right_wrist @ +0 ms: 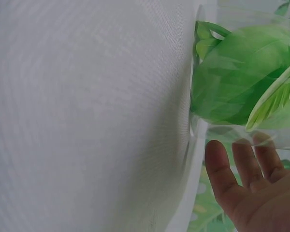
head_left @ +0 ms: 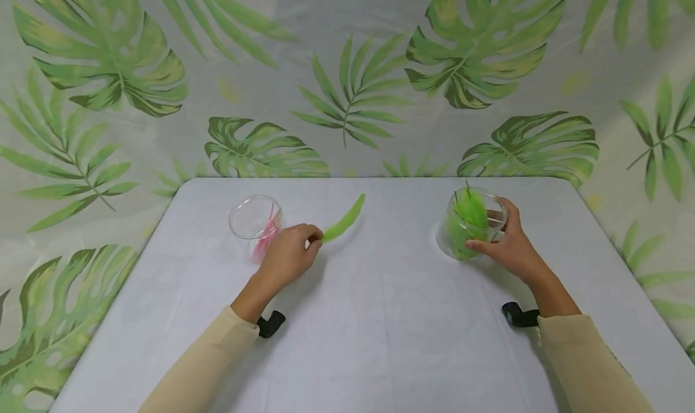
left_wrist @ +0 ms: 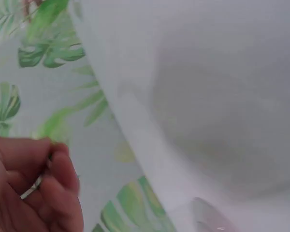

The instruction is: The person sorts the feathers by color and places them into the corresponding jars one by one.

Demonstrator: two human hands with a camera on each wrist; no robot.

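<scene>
My left hand (head_left: 286, 251) pinches one light green feather (head_left: 345, 221) by its end, above the table's middle-left; its tip points up and right. In the left wrist view, the left hand's (left_wrist: 36, 181) thumb and finger meet with a blurred green patch beyond them. The right hand (head_left: 513, 247) holds a clear glass cup (head_left: 444, 247), thumb at the front and fingers around the far right side. Several green feathers (head_left: 471, 211) stand in that cup, quills up. In the right wrist view, the right hand's (right_wrist: 256, 186) fingertips touch the cup wall beside the green feathers (right_wrist: 241, 72).
A second clear glass cup (head_left: 239, 220) with pink feathers (head_left: 265, 243) stands at the left, partly behind my left hand. Both cups are on a white-covered table (head_left: 380, 340). A leaf-printed cloth (head_left: 358, 154) hangs behind it. Black devices (head_left: 520, 315) sit on both wrists.
</scene>
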